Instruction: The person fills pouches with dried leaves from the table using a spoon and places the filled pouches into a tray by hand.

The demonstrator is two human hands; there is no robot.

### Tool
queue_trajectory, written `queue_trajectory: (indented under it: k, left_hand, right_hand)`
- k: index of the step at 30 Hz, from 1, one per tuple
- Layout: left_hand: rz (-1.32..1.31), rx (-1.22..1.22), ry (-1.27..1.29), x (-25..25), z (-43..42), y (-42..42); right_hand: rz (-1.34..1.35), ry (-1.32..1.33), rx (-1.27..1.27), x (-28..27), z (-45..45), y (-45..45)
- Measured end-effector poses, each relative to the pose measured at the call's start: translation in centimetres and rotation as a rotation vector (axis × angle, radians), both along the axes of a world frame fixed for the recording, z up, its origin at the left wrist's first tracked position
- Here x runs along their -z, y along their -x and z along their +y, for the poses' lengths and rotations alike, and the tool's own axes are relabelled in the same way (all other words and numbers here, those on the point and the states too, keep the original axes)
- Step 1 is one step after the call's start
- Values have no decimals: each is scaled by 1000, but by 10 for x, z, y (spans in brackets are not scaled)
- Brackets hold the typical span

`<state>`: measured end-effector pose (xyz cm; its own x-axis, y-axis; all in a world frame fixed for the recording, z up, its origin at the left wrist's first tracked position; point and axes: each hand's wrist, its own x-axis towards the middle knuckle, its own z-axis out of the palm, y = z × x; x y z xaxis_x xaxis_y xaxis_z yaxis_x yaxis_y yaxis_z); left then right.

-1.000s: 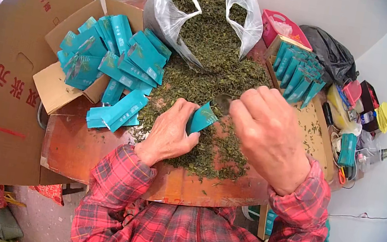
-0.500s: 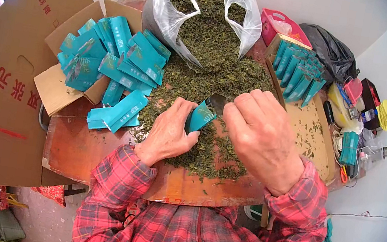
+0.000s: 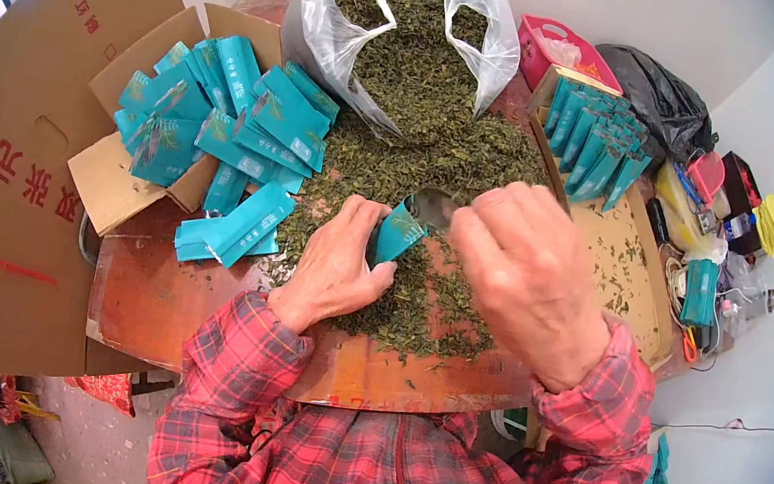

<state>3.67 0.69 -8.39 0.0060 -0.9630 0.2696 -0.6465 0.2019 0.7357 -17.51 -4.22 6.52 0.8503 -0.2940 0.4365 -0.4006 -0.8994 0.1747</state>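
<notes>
My left hand (image 3: 341,260) is closed around a small teal packet (image 3: 398,236), whose mouth is tilted up to the right. Close by, my right hand (image 3: 526,269) is wrapped round a metal spoon (image 3: 433,209); its bowl is at the packet's mouth and the handle is hidden in the fist. Beneath and behind both hands, loose dried leaves (image 3: 459,167) are spread over the reddish table (image 3: 193,313). A clear plastic bag (image 3: 328,5) full of the same leaves leans open at the back of the table.
At the left, a carton (image 3: 104,172) overflows with teal packets (image 3: 267,137), beside a large cardboard sheet (image 3: 4,232). More packets (image 3: 591,138) stand in a shallow cardboard tray (image 3: 641,303) at the right. Behind are a pink basket (image 3: 539,48) and a black bag (image 3: 659,93).
The spoon and my right hand have shifted slightly, with the bowl now right at the packet's mouth. My left hand still holds the packet, almost in place.
</notes>
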Motion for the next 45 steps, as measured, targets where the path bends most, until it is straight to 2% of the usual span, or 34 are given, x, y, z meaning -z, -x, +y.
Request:
queue_trajectory:
  k: [4, 7, 10, 11, 17, 21, 27, 30, 32, 37, 40, 43, 45]
  left_hand:
    - [2, -22, 33, 4, 0, -1]
    - [-60, -22, 199, 4, -1, -5]
    - [146, -60, 49, -12, 6, -3]
    - [84, -59, 67, -9, 5, -5]
    - [162, -35, -15, -1, 1, -6]
    - [63, -57, 15, 0, -2, -8]
    - [83, -52, 40, 2, -1, -5]
    - [201, -35, 44, 2, 0, -4]
    - [111, -35, 66, 5, -1, -6]
    - [78, -35, 78, 1, 2, -5]
    - [126, -33, 26, 2, 1, -4]
    - [133, -22, 53, 3, 2, -2]
    - [153, 17, 73, 2, 3, 0]
  right_hand:
    - [-175, 104, 10, -3, -8, 7]
    - [-184, 25, 83, 3, -10, 24]
    - [-153, -112, 193, 29, -12, 45]
    - [-129, -156, 241, 38, -11, 51]
    - [-130, -322, 346, 96, -13, 68]
    - [-157, -343, 362, 114, -21, 56]
    - [-273, -439, 350, 149, -44, 24]
    - [-306, -483, 329, 159, -50, 17]
    - [-315, -513, 321, 166, -50, 18]
    - [-239, -584, 366, 163, -41, 27]
    - [-155, -497, 390, 147, -27, 30]
    - [-238, -332, 327, 118, -12, 25]
    - [-359, -453, 156, 110, -8, 18]
